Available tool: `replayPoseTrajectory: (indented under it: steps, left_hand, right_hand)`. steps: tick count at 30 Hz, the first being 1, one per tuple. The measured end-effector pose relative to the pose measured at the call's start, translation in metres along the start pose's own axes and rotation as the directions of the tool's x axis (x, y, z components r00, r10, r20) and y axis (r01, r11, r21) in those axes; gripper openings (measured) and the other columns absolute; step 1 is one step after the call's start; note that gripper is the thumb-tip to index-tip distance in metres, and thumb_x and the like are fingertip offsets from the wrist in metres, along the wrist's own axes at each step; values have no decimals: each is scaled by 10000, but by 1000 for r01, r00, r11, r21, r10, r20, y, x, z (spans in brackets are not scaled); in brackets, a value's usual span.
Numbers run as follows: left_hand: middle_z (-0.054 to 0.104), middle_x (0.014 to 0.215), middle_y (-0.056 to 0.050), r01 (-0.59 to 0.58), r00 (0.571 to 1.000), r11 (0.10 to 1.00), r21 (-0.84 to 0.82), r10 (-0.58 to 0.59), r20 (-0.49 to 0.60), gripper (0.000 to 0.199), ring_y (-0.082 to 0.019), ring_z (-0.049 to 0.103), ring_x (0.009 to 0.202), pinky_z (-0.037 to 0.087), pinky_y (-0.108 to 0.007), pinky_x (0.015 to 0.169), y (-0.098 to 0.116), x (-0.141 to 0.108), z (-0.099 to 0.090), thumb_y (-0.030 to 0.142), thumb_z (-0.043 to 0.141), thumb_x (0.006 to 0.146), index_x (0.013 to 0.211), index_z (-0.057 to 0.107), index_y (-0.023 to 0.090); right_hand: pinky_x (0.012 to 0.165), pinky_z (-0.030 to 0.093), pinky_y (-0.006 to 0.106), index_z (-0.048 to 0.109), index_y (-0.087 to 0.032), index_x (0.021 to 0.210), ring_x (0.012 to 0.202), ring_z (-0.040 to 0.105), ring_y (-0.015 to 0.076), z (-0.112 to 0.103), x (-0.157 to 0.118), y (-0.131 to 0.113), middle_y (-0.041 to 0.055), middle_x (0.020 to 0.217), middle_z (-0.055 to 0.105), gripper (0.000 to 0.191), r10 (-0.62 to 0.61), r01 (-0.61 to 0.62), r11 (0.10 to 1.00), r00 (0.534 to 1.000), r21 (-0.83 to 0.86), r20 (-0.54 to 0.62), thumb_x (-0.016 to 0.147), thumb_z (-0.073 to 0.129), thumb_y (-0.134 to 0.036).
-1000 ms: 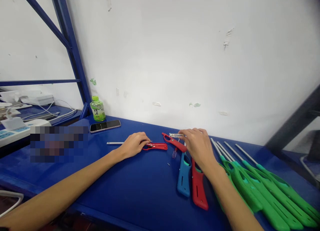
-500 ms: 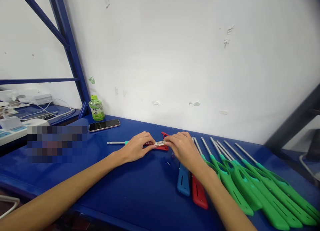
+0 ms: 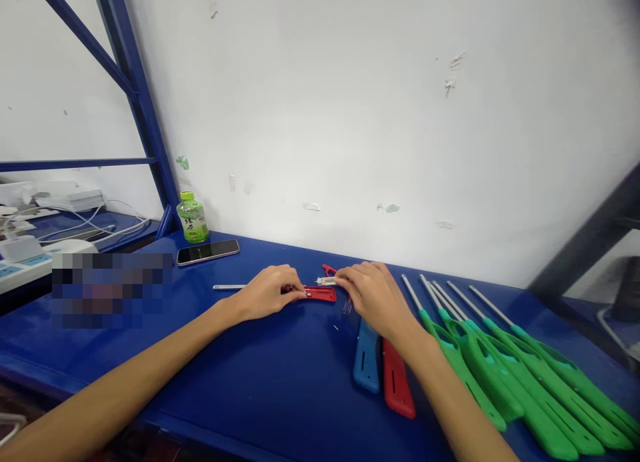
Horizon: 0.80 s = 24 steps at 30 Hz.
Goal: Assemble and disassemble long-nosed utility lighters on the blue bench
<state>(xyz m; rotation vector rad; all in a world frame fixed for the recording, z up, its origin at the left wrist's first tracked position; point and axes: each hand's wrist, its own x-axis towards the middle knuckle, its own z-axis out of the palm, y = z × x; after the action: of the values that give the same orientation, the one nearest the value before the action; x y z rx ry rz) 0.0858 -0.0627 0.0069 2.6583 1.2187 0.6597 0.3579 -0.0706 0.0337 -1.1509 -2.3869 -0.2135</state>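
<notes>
One open half-shell of glossy red plastic (image 3: 323, 293) lies on the blue worktop (image 3: 250, 362), its long hollow side facing up. It is narrow, with a raised rim around a recessed channel, and a small pale metallic part shows inside at its left part. The left hand (image 3: 273, 292) covers that end, thumb and fingers pinched together on it; fingers hide the detail of what lies between them. From beyond this hand a thin silvery metal rod (image 3: 229, 287) points left.

The right hand (image 3: 373, 295) grasps a clear, narrow plastic part with whitish fittings (image 3: 327, 281) between thumb and fingers, just above the half-shell's right end. Whether this part holds any liquid cannot be told. Behind it a red plastic piece with a loop (image 3: 329, 270) shows, partly hidden by the right hand.

Under the right hand's fingertips is a translucent purple handle (image 3: 347, 307), and nearer the front edge lies a tiny pale pin (image 3: 336, 327). A blue slotted plastic handle (image 3: 367, 362) and a red slotted plastic handle (image 3: 397, 382) lie side by side, their far ends hidden by the right hand. To the right, several green long-necked lighters (image 3: 540, 395) fan out, metal tubes pointing toward the wall.

At the back left, a transparent bottle with a lime-green cap (image 3: 193, 219) stands upright, capped, its contents looking green. A dark-screened phone (image 3: 208, 252) lies flat just in front of it. A white power strip with blue socket faces (image 3: 45, 262) is at the far left.
</notes>
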Motion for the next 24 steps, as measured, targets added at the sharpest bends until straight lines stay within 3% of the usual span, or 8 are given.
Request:
replayPoseTrajectory:
  steps: [6,16,24]
  left_hand:
    - [744,1114,-59,-40,993,998,50,34,109,224,-195,726,943,634,-391,857,6,-1,-7,383,696,1058,1130,722,173]
    - [727,1199,-78,139,989,947,289,-145,1,235,-233,714,1058,615,-449,938,-6,-5,-32,378,692,1056,1174,714,176]
    - [719,1228,-84,144,971,921,363,-202,126,267,-237,713,1062,620,-447,927,-14,-7,-36,392,701,1048,1211,706,180]
  right_hand:
    - [935,427,403,784,-216,1082,961,709,239,-3,-1,-2,53,1034,821,236,7,-8,999,1000,34,18,1123,552,-237]
    - [948,501,370,811,-236,1041,1030,680,234,-3,-6,-15,54,1063,791,181,-78,55,978,991,199,105,1086,638,-263]
    - [944,525,340,824,-252,1023,1004,709,222,9,-10,-34,22,1019,810,56,-160,103,959,966,264,204,980,805,-284]
